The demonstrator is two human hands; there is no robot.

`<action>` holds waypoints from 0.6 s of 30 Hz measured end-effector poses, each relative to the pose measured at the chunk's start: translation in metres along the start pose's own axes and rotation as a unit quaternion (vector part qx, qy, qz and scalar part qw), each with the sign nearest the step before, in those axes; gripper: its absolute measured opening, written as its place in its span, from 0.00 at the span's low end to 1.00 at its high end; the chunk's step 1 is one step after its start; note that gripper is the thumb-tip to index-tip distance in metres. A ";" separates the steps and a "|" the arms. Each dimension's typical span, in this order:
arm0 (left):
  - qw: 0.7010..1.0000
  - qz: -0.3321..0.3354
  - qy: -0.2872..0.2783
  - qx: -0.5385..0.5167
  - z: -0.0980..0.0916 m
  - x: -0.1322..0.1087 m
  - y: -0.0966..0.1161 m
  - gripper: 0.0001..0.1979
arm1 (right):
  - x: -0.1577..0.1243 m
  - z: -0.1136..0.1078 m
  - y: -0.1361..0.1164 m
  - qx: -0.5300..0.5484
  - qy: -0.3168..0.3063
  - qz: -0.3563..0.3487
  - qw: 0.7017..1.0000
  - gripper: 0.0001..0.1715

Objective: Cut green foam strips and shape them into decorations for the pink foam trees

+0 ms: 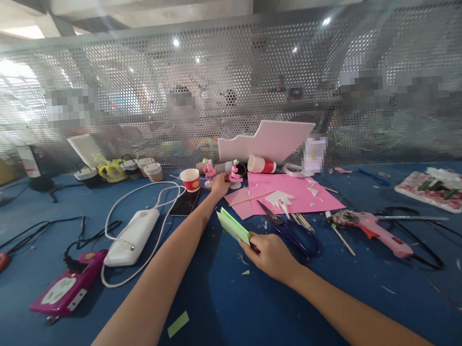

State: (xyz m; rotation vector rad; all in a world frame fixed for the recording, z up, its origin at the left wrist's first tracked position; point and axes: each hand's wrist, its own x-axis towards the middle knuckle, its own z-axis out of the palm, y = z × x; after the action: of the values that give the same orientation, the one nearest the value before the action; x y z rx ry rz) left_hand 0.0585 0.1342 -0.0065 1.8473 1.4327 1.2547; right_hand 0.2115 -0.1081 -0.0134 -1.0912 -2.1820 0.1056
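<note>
Right hand (273,256) pinching folded green paper (234,228) over blue bench (235,322), left hand (219,185) farther off between pink figures (235,172), fingertips partly hidden, its grip impossible to tell, emblem on red cup (190,182) unreadable

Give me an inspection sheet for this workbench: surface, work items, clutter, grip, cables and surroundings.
Surface: blue table, with scattered scraps.
Work items: folded green paper; small pink figures.
Clutter: scissors, glue gun, pink sheet bearing white scraps.
Grip: right hand closed on the green paper; left hand at the pink figures, contact unclear.
Cables: white cable loops around and crosses a white block; black cables lie left and right.
Surroundings: perforated metal screen behind; details beyond unclear.
</note>
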 end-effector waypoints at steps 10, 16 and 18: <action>0.997 0.016 -0.017 0.074 -0.004 -0.002 0.003 0.12 | -0.001 0.000 -0.001 0.003 -0.002 0.005 1.000 0.16; 0.997 0.020 -0.016 0.077 -0.003 -0.002 0.002 0.13 | 0.000 -0.001 0.000 0.007 -0.005 0.004 1.000 0.17; 0.997 0.020 -0.014 0.077 -0.002 -0.001 0.001 0.13 | 0.000 -0.001 -0.001 0.008 -0.004 0.004 1.000 0.16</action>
State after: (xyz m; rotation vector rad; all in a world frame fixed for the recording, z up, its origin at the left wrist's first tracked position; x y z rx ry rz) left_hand 0.0571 0.1325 -0.0046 1.9954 1.5217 1.1619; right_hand 0.2117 -0.1085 -0.0122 -1.0928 -2.1808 0.1307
